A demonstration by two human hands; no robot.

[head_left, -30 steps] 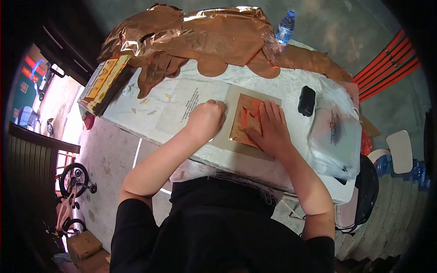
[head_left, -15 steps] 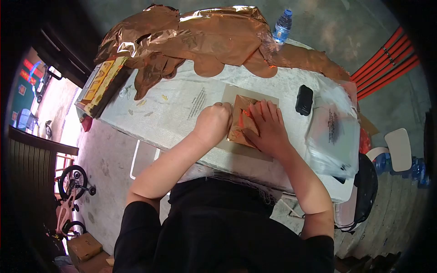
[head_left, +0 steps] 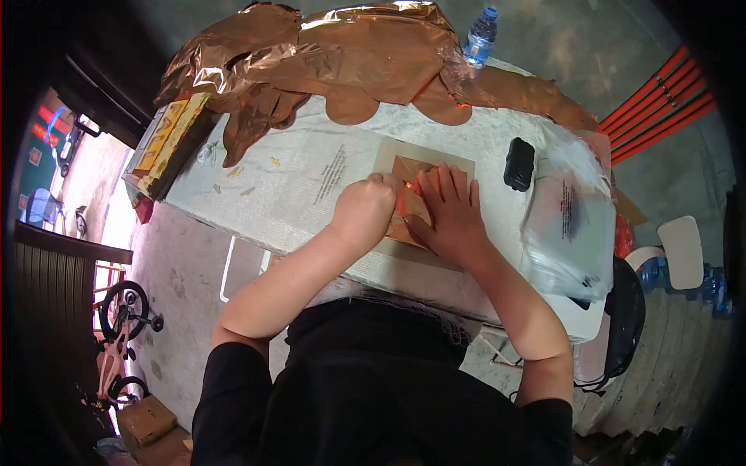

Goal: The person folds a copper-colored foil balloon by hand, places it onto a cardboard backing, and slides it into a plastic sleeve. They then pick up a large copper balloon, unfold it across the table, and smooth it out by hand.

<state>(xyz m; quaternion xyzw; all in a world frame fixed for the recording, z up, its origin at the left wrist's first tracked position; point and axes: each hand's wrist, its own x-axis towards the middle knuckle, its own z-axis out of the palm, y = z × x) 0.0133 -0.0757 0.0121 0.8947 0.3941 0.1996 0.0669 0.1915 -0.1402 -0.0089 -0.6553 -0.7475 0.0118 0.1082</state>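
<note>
One white table (head_left: 233,206), coppery foil (head_left: 410,205), grey floor (head_left: 183,268)

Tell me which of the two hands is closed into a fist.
The left hand: it is curled up at the left edge of the small copper sheet, whereas the right hand lies spread on that sheet.

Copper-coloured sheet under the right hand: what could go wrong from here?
The copper-coloured sheet looks thin and creased, so the left hand, a fist at its left edge, might wrinkle or tear it. The right hand lies flat on it; if that hold eased, the sheet could slide on the board beneath. Farther off, the bottle by the large foil could tip if the foil were tugged.
</note>
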